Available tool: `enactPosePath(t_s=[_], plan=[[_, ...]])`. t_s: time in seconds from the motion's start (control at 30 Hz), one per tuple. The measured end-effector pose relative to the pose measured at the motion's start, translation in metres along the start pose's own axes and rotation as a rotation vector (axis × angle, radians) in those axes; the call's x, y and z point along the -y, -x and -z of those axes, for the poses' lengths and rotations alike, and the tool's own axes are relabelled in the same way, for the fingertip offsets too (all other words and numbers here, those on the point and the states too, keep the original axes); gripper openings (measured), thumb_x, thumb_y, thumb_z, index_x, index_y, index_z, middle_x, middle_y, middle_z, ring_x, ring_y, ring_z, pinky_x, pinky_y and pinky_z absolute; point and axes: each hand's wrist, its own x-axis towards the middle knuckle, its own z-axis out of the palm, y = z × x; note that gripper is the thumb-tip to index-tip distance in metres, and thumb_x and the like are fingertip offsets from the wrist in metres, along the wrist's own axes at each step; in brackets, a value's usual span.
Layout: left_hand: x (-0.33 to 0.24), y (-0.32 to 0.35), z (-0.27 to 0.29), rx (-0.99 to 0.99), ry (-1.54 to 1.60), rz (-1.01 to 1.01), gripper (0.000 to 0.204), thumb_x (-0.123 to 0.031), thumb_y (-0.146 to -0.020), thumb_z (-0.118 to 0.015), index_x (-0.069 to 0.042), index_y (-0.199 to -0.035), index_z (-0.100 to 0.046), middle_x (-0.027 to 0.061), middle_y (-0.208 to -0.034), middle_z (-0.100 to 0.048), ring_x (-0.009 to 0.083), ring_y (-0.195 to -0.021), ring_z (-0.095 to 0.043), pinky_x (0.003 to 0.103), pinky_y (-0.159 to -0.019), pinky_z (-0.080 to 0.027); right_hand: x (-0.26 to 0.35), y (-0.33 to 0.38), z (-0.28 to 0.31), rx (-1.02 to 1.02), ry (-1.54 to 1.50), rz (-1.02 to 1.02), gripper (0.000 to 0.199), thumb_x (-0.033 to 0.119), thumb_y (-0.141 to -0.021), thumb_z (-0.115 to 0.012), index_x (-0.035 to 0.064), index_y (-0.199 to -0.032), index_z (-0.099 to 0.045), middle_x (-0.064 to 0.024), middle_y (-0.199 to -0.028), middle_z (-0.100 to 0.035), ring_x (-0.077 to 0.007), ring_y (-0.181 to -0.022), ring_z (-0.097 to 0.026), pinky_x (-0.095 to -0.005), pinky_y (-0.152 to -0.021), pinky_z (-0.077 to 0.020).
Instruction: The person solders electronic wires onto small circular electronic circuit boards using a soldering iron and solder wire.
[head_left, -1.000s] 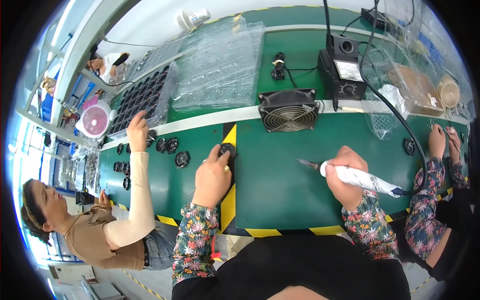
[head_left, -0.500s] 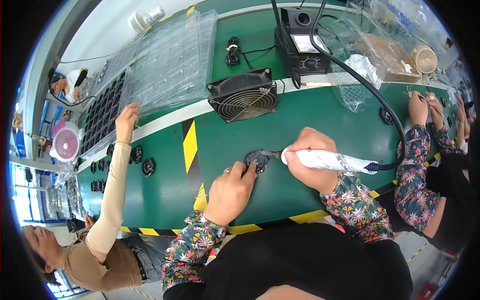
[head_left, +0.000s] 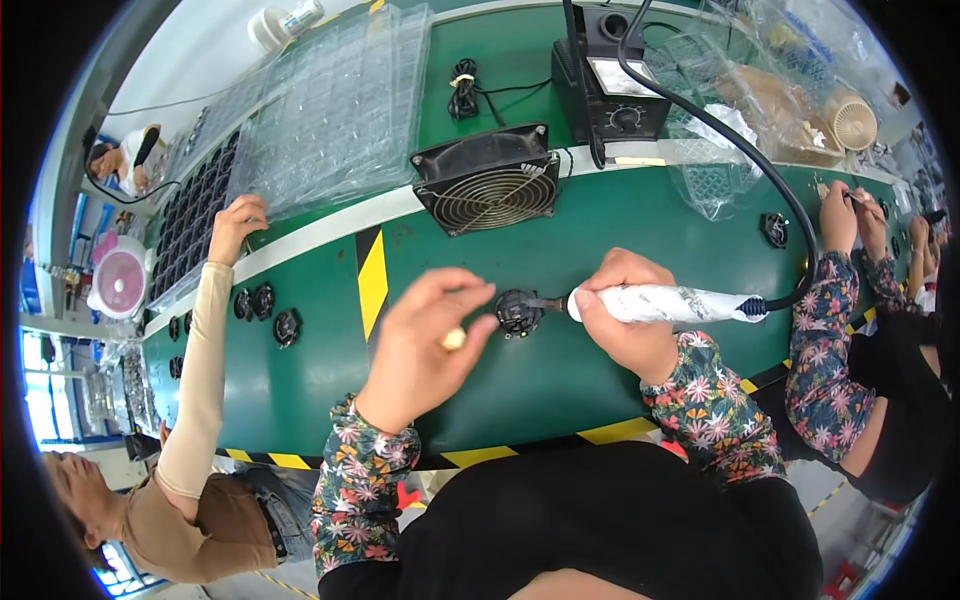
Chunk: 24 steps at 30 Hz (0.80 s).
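Note:
A soldering iron (head_left: 670, 303) with a white-wrapped handle is gripped in my right hand (head_left: 630, 312). Its tip reaches the right edge of a small round black part (head_left: 519, 313) lying on the green table. My left hand (head_left: 425, 345) hovers just left of that part without touching it, thumb and forefinger spread. A small pale yellow thing (head_left: 453, 339) shows among its curled fingers; whether it is worn or held is unclear.
Beyond the part stands a black fan (head_left: 487, 180) with a wire grille. A black soldering station (head_left: 612, 85) sits behind, its cable arching over the right side. Clear plastic trays (head_left: 330, 110) lie far left. Co-workers' arms reach in at left (head_left: 205, 370) and right (head_left: 835, 330).
My left hand has come off the black part and moved left, its fingers opening. The iron stays at the part. The left co-worker's arm has shifted slightly left in view.

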Motion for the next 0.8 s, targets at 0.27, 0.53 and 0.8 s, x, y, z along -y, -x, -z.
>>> enactPosePath(t_s=[0.27, 0.53, 0.8], plan=[[0.012, -0.005, -0.018, -0.400, 0.326, -0.206, 0.021, -0.017, -0.082, -0.052, 0.001, -0.071, -0.056, 0.0138, -0.076, -0.062, 0.0206, -0.056, -0.056, 0.029, -0.052, -0.045, -0.003, 0.000, 0.000, 0.013, -0.024, -0.069, 0.012, 0.002, -0.072, -0.063, 0.0034, -0.070, -0.052, -0.0050, -0.062, -0.053, -0.0129, -0.051, -0.047, -0.0264, -0.047, -0.0365], [0.023, -0.002, -0.035, -0.243, 0.246, -0.213, 0.024, -0.021, -0.083, -0.054, -0.003, -0.068, -0.054, 0.0096, -0.065, -0.059, 0.0217, -0.049, -0.055, 0.030, -0.046, -0.042, -0.004, 0.000, 0.000, 0.040, -0.011, -0.136, 0.011, 0.001, -0.072, -0.064, 0.0039, -0.069, -0.054, -0.0041, -0.062, -0.053, -0.0126, -0.054, -0.046, -0.0268, -0.048, -0.0359], [0.017, -0.002, -0.034, -0.183, 0.184, -0.147, 0.028, -0.021, -0.086, -0.046, -0.002, -0.066, -0.052, 0.0105, -0.062, -0.061, 0.0216, -0.052, -0.057, 0.030, -0.048, -0.044, -0.003, -0.001, 0.000, 0.075, 0.023, -0.150, 0.011, 0.000, -0.072, -0.065, 0.0048, -0.069, -0.055, -0.0039, -0.063, -0.053, -0.0144, -0.053, -0.047, -0.0280, -0.048, -0.0358]])
